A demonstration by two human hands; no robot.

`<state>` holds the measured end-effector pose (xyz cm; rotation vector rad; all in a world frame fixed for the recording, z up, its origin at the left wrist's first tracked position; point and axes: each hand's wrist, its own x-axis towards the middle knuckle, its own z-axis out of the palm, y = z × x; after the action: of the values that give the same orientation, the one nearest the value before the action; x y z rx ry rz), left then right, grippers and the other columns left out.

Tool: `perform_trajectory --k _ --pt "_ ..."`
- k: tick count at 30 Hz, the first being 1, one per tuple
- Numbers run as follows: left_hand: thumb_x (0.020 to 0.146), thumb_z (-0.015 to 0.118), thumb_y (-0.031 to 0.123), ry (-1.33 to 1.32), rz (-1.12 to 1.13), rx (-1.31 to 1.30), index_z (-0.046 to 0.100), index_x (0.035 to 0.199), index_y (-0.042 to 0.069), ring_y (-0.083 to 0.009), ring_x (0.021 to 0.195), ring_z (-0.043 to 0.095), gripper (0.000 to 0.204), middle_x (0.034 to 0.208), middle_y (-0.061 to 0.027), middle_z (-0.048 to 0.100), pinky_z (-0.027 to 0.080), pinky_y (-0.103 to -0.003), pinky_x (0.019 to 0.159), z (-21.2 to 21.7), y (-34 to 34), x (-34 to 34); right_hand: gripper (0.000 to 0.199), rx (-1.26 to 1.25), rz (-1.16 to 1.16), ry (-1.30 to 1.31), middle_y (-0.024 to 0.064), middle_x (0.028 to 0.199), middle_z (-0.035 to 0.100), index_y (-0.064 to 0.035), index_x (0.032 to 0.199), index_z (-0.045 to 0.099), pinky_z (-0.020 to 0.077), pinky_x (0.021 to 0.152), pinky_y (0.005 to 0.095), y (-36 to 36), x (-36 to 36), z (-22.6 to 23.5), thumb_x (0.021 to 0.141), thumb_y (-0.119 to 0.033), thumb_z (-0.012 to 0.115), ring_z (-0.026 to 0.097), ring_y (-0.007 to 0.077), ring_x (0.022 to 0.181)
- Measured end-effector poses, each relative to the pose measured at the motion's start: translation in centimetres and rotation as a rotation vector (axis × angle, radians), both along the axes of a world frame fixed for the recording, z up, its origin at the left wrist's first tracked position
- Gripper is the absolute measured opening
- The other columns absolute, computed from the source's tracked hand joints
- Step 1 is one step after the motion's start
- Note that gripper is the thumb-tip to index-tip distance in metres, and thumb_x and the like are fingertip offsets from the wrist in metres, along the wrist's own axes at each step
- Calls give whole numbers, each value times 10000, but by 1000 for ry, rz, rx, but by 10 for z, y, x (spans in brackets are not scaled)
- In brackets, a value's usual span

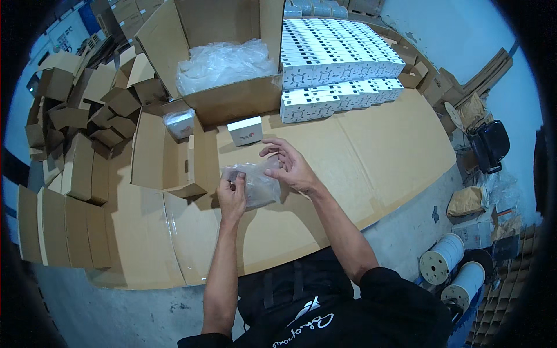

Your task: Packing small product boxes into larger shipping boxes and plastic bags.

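Tabletop (360, 168) stretching to edge (404, 198) centre-right — left hand (232, 198) pinching clear bag (260, 189), right hand (295, 169) half-spread — top-centre carton (238, 104) holding crumpled plastic (226, 62)

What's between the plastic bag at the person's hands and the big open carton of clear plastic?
A small white box sits between the plastic bag and the big open carton, on the brown cardboard; the head view shows it.
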<state>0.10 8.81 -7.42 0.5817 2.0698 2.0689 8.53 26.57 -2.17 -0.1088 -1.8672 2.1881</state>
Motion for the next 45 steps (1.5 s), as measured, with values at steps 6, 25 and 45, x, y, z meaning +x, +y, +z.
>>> perform_trajectory --k 6,25,45 --pt "1044 597 279 74 -3 -31 627 1031 22 -68 701 518 259 791 16 595 434 -258 611 -2 -1 -2 203 346 228 -41 16 995 623 -23 1088 653 487 872 258 22 -19 13 914 -88 736 583 87 964" --pt "1077 503 261 -36 -26 -119 582 978 35 -84 690 483 258 727 12 518 420 -278 613 8 -1 -6 212 244 444 -11 73 1216 592 -4 981 711 421 1007 324 46 -34 -9 853 -150 794 521 177 1176" --pt "1051 551 186 167 219 -68 584 1023 4 -93 748 551 187 825 -35 609 472 -267 679 7 4 0 283 93 -367 -268 87 745 669 7 980 616 490 572 317 -28 -27 -29 1011 -274 639 621 165 607"
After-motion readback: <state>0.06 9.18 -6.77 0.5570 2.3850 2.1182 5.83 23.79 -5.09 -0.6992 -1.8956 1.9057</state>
